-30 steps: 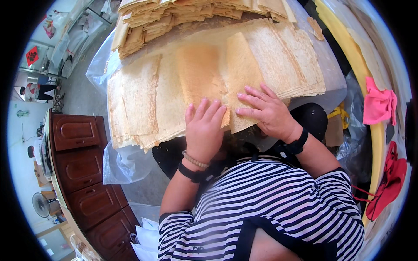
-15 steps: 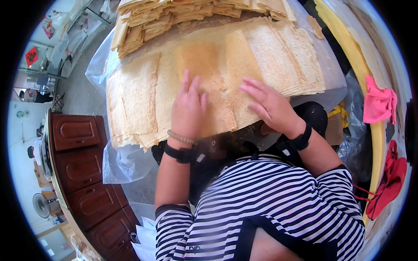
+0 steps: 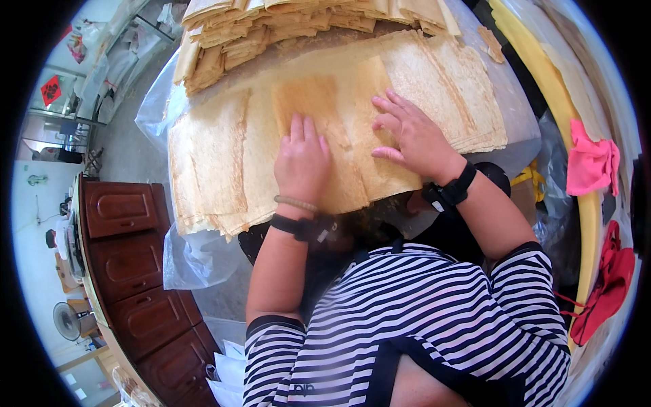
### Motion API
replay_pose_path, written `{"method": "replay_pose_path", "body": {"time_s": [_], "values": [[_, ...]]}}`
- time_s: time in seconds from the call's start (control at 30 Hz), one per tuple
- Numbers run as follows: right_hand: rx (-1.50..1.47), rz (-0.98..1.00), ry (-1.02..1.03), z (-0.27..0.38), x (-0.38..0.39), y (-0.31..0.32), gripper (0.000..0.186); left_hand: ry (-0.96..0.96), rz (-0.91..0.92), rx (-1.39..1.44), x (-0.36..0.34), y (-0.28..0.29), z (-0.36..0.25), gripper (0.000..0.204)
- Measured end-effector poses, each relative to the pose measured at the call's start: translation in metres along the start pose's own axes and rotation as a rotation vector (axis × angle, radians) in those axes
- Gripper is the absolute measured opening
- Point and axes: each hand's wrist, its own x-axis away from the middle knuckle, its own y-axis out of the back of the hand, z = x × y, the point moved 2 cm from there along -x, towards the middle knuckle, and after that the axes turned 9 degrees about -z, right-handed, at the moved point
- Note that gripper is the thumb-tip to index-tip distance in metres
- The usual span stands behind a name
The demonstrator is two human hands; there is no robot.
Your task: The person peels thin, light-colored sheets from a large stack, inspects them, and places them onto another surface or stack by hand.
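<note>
closest to me is the person's black-and-white striped shirt [image 3: 420, 305], with both bare forearms reaching forward from it. the left hand [image 3: 302, 161], a beaded bracelet [image 3: 296, 203] and a black band [image 3: 291, 225] at its wrist, lies palm down on the thin tan sheets [image 3: 210, 152]; its fingers are straight and close together, its grip loose, with nothing held. the right hand [image 3: 422, 139] is just beside it over the same pile, fingers bent and thumb well apart, so its grip is spread, holding nothing; whether its fingertips touch i can't tell. the sheets lie flat in front of the person, a darker patch [image 3: 305, 95] showing just past the left fingers. under them spreads a pale plastic cover [image 3: 512, 108].

to the person's right, a pink cloth [image 3: 592, 159] hangs over a yellow edge [image 3: 582, 251]. beyond the sheets rises a stack of folded sheets [image 3: 234, 44]. off to the left stand a dark red wooden cabinet [image 3: 146, 315] and, past it, a fan [image 3: 66, 321].
</note>
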Motion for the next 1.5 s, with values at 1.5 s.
{"method": "replay_pose_path", "body": {"time_s": [1.5], "values": [[-0.01, 0.139, 0.107, 0.01, 0.002, 0.017, 0.056, 0.841, 0.356, 0.887, -0.002, -0.013, 0.08, 0.033]]}}
